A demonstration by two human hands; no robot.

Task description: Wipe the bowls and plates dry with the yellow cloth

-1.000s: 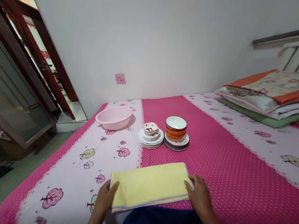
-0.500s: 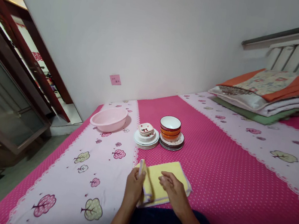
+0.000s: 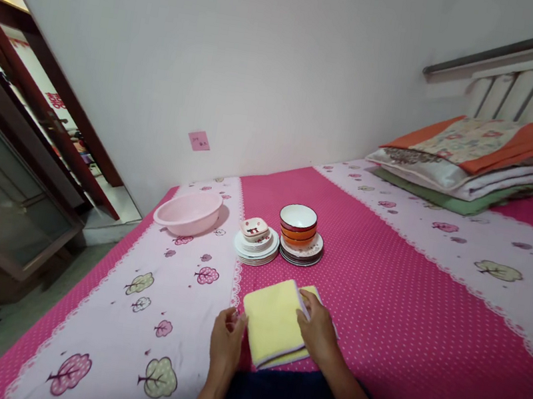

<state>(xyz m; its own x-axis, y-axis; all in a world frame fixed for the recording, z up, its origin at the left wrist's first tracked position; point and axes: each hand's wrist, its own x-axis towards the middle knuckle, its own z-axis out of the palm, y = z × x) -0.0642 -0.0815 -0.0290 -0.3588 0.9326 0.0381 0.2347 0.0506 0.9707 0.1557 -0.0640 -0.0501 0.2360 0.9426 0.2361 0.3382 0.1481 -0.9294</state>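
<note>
A yellow cloth (image 3: 272,318) with a pale purple edge lies on the bed in front of me, its left part folded over to the right. My right hand (image 3: 318,331) has its fingers and thumb at the edge of the folded-over layer, pinching it near the right side. Beside the cloth's left fold is my left hand (image 3: 226,343), fingers loosely curled and apart, the fingertips close to the fold. A strip of the lower layer shows past the top one on the right.
Beyond the cloth stand white plates (image 3: 257,252) topped with small square bowls (image 3: 254,228), and dark-rimmed plates (image 3: 300,256) under stacked orange bowls (image 3: 298,227). A pink basin (image 3: 188,212) sits farther left. Pillows (image 3: 469,161) are piled at the right, by the headboard.
The cloth's left flap has swung over to the right and now lies flat. My left hand has let go of it; my right hand has come onto its edge.
</note>
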